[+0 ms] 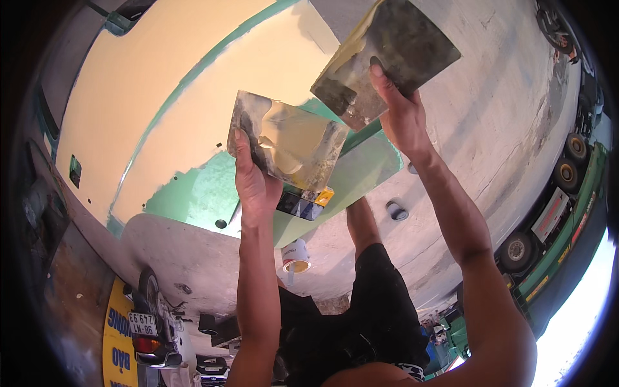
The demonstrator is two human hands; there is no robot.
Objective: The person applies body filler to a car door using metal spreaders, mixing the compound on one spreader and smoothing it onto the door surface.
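My left hand grips a flat metal putty plate by its near left corner, thumb on top. A smooth mound of cream putty lies on that plate. Farther out and to the right, my right hand is closed on a wide, dark putty spreader, its thumb on the upper face. Cream putty coats the spreader's left edge. Both tools are held apart, above a large vehicle panel whose green surface is mostly covered in cream filler.
A small yellow-and-dark box sits on a green surface below the left plate. Near my legs stands a white can. A small grey object lies on the concrete. Motorbike at lower left; green truck at right.
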